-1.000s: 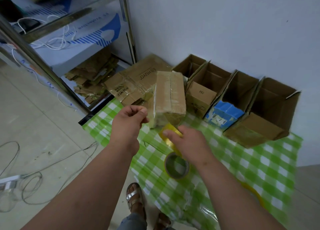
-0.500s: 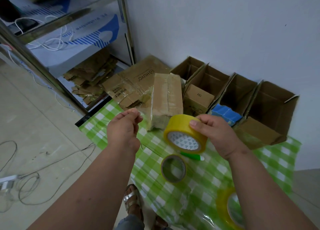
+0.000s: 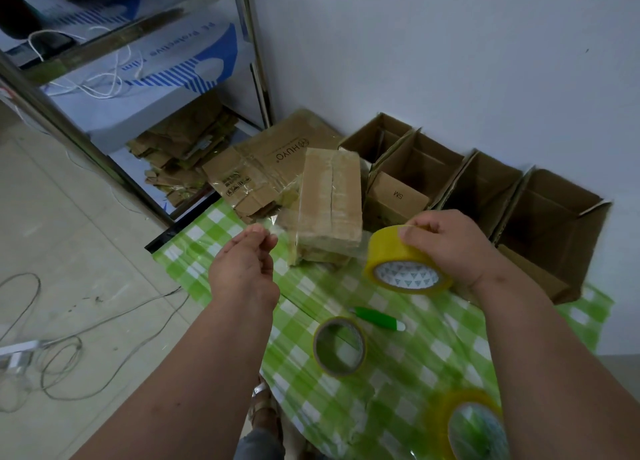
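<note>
Right hand (image 3: pixel 453 248) curled round yellow tape roll (image 3: pixel 382 251), held off the tablecloth (image 3: pixel 433 348), 4 o'clock of taped carton (image 3: pixel 330 196). Left hand (image 3: pixel 242 269) pinches clear tape end (image 3: pixel 273 224), 8 o'clock of carton. Near-empty roll (image 3: pixel 320 355) at 6 o'clock.

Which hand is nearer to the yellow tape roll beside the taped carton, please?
Right. The right hand grips the yellow tape roll along its top edge; the left hand is apart to its left, pinching a clear strip by the taped carton.
</note>
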Motion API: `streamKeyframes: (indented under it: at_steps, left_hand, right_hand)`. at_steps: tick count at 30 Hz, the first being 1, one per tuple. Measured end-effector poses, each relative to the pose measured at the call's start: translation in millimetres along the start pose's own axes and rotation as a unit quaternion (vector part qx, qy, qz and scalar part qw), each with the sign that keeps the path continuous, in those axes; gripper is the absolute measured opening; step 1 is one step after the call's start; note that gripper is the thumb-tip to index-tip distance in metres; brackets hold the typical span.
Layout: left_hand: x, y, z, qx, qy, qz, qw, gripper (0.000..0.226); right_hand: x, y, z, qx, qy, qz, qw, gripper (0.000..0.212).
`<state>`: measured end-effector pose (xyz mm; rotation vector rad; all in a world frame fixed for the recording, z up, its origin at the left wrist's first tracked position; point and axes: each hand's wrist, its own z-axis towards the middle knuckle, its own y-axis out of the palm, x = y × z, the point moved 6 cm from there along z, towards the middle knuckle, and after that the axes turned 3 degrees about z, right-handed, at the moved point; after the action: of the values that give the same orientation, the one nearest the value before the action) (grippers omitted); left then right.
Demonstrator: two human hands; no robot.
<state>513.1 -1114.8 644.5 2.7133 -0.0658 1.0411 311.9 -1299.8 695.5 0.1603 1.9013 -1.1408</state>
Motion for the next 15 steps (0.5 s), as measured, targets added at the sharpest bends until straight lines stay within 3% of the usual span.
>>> streamKeyframes:
  at_steps: [6, 15]
  left_hand:
    - [-9, 2, 5, 0.018, -0.015, -0.020, 1.000, 0.010]
    - [-20, 2, 15, 0.041, -0.024, -0.027, 0.999, 0.013]
  right_hand:
    - [6, 4, 20, -0.008, 0.030, -0.109, 0.994, 0.030]
    - [4, 7, 48, -0.021, 0.040, -0.132, 0.990, 0.038]
